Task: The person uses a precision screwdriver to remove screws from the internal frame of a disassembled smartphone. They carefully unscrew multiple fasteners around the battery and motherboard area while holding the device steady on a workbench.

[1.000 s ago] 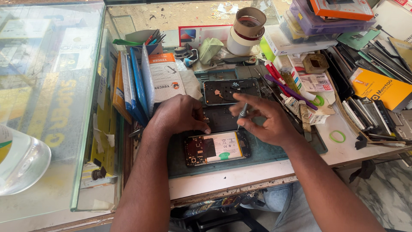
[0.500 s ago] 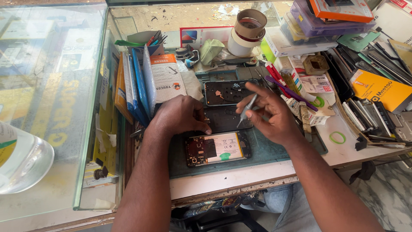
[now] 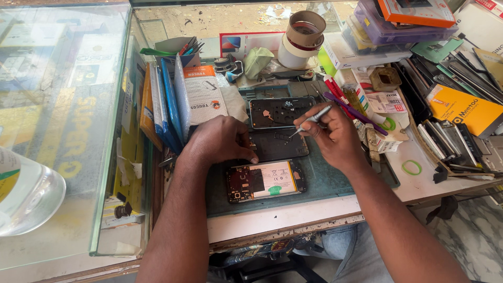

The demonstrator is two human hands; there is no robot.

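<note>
On the green work mat [image 3: 325, 181] at the centre of the bench, an opened phone [image 3: 265, 180] is lying face down with its back removed, showing a circuit board at its 9 o'clock end and a pale battery across the middle. At 12 o'clock from it, a dark back cover [image 3: 277, 145] is resting flat, and a second opened phone frame [image 3: 281, 111] is sitting beyond that, again at 12 o'clock.

The left hand [image 3: 220, 140] is bearing down palm-first on the 9 o'clock end of the dark back cover, fingers curled together, with one fingertip [image 3: 253, 160] touching the top edge of the opened phone. The right hand [image 3: 331, 135] is hovering at 3 o'clock from the back cover, thumb and fingers pinched around metal tweezers [image 3: 310, 120], whose tips are pointing down toward 8 o'clock and meeting the cover's upper edge.

At 9 o'clock from the left hand, a row of flat packets [image 3: 167, 102] is standing upright against a glass counter [image 3: 63, 131]. At 12 o'clock from the frame, stacked rolls of tape [image 3: 303, 36] are sitting among clutter. At 3 o'clock from the right hand, a green ring [image 3: 412, 167] is lying on the white bench top, near an orange box [image 3: 461, 109].
</note>
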